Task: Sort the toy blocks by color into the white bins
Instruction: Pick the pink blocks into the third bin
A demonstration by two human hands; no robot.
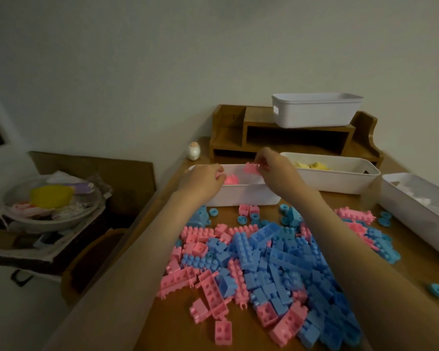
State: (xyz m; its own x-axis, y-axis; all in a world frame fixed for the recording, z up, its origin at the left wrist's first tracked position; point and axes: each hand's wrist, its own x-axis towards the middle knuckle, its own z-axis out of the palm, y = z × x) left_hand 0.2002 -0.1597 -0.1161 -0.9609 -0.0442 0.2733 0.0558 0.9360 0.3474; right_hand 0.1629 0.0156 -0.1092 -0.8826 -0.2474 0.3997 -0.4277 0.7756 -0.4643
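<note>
The right hand [276, 171] pinches a pink block [251, 168] over the near white bin [241, 197]. The left hand's [200, 181] grip cannot be told. Release near the rim may spill the block.

The rightmost white bin [413, 219] runs off the picture's right edge, and the shelf bin [314, 114] hides its contents behind its wall.

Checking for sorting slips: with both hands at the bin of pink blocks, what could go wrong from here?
The right hand pinches a pink block above the far rim of the pink bin; released there, it might drop behind the bin. The left forearm lies beside the mixed pile at the table edge; drawing back could knock blocks off.
</note>
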